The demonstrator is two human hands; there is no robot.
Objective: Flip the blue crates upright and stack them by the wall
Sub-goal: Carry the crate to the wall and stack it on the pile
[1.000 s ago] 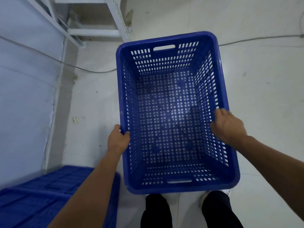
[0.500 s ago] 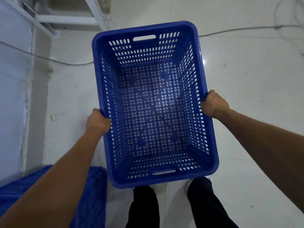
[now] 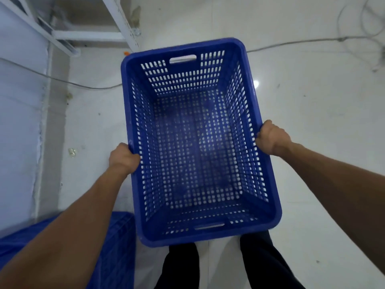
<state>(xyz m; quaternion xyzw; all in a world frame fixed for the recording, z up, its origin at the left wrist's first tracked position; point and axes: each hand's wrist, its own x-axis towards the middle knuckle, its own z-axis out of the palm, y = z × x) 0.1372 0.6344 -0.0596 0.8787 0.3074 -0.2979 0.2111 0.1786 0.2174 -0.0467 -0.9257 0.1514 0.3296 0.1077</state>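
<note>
A blue perforated crate point(image 3: 245, 59) is upright, open side up, held in front of me above the white floor. My left hand point(image 3: 123, 158) grips its left long rim near the middle. My right hand point(image 3: 271, 138) grips the right long rim. The crate is empty, with a handle slot at each short end. Another blue crate point(image 3: 118, 247) lies at the lower left beside the wall, partly hidden by my left forearm; I cannot tell which way up it is.
The pale wall point(image 3: 18, 126) runs along the left. A white metal frame point(image 3: 87, 35) stands at the top left. Grey cables point(image 3: 291, 42) cross the floor beyond the crate. My legs in dark trousers point(image 3: 260, 265) are below the crate.
My right hand has closed on the right rim, after resting open on it one second ago. The view has shifted; both hands keep hold of the crate.
</note>
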